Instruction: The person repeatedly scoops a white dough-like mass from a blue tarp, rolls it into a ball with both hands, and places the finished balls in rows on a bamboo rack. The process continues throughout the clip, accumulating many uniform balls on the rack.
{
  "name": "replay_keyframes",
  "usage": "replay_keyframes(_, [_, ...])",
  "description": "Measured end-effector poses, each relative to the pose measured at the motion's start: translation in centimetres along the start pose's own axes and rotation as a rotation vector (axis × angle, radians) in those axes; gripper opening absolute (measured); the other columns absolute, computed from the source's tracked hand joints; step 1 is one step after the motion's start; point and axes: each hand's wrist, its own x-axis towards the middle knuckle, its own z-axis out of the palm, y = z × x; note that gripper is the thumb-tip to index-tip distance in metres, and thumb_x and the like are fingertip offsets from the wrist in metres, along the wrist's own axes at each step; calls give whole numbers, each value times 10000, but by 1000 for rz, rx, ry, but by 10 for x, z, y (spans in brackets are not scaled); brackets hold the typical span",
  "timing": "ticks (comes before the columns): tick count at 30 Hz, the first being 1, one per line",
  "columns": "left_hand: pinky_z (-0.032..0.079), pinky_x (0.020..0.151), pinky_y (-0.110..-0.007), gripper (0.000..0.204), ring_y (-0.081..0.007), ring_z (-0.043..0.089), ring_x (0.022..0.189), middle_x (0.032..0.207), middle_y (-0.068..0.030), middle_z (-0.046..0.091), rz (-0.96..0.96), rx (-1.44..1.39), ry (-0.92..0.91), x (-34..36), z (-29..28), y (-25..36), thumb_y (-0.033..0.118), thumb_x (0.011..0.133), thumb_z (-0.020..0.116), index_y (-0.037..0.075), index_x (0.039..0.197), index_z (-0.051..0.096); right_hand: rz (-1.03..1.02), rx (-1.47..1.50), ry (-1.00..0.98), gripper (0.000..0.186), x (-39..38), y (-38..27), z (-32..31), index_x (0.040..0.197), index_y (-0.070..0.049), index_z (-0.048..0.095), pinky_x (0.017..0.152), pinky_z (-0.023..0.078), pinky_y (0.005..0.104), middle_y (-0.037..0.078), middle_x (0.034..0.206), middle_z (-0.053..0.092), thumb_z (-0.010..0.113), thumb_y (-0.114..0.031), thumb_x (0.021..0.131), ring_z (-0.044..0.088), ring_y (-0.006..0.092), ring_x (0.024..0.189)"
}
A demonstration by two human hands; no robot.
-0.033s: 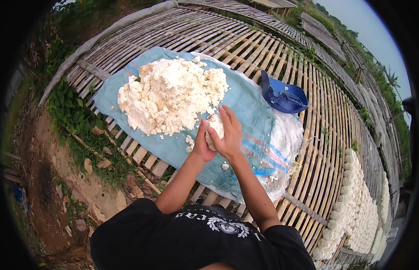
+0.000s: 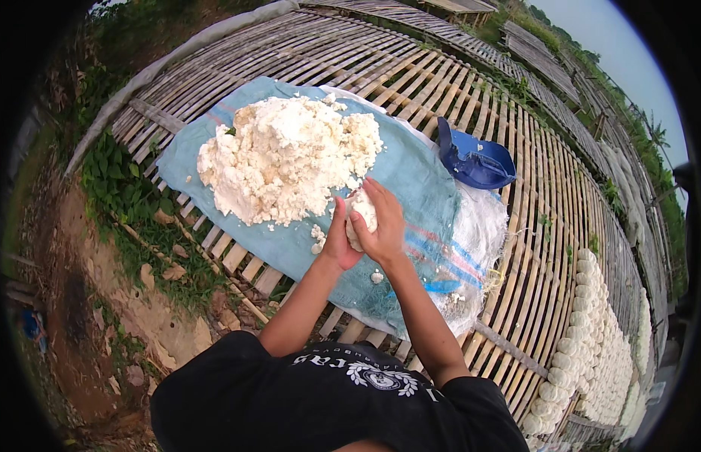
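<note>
Between my two palms sits a lump of white, crumbly, dough-like stuff [image 2: 363, 210]. My left hand [image 2: 340, 242] cups it from the left, thumb upward. From the right, my right hand [image 2: 386, 222] wraps it with the fingers bent over its far side and the thumb across its near face. Just beyond my hands rises a large heap of the same white stuff [image 2: 279, 162], piled on a blue-green woven sheet [image 2: 418, 188]. Small crumbs [image 2: 318, 235] lie on the sheet beside my left hand.
A blue plastic scoop-like piece [image 2: 478, 158] rests at the sheet's right edge. Underneath, a white sack [image 2: 482, 226] sticks out over the bamboo slat rack [image 2: 539, 248], which has gaps between its slats. Rows of round white pieces [image 2: 565, 361] line the lower right. Plants [image 2: 124, 181] grow at the left.
The fingers of my right hand have curled slightly further over the lump. Otherwise the scene looks the same.
</note>
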Motion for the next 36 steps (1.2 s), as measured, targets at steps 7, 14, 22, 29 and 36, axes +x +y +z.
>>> replay_keyframes(7, [346, 1251, -563, 814, -381, 383, 1536, 1664, -123, 373, -143, -340, 22, -10, 4, -4, 813, 1011, 365, 305, 1646, 352, -223, -186, 46, 622, -12, -21, 1, 1378, -22, 649, 991, 540, 474, 231, 1356, 654, 771, -353, 865, 662, 418, 1206])
replay_keyframes(14, [490, 1156, -473, 583, -310, 581, 1376, 1527, -108, 561, -226, -165, -73, -5, 9, 9, 544, 1121, 387, 167, 1554, 489, -328, -48, -76, 577, 1, -12, -31, 1342, -18, 672, 933, 570, 429, 211, 1243, 719, 786, -313, 859, 717, 390, 1099])
replay_keyframes(22, [491, 1142, -466, 678, -282, 609, 1334, 1467, -105, 613, -24, 4, 151, -15, 36, -8, 650, 1106, 311, 156, 1515, 532, 70, 14, 191, 540, -12, -12, -19, 1332, -14, 683, 922, 544, 450, 207, 1212, 719, 777, -310, 891, 702, 352, 1051])
replay_keyframes(29, [513, 1112, -458, 673, -275, 623, 1302, 1409, -95, 627, -231, -117, 234, -4, 37, 1, 681, 1091, 326, 155, 1437, 564, -278, -180, 177, 576, -17, -10, -23, 1328, -36, 683, 851, 539, 457, 214, 1141, 715, 801, -353, 862, 689, 396, 971])
replay_keyframes(36, [525, 1093, -452, 693, -294, 597, 1316, 1450, -126, 576, 65, 2, 266, -13, 49, -10, 650, 1109, 348, 121, 1545, 449, 133, 68, 334, 555, -15, -4, -5, 1386, 24, 626, 881, 575, 427, 222, 1157, 727, 746, -303, 954, 720, 403, 1011])
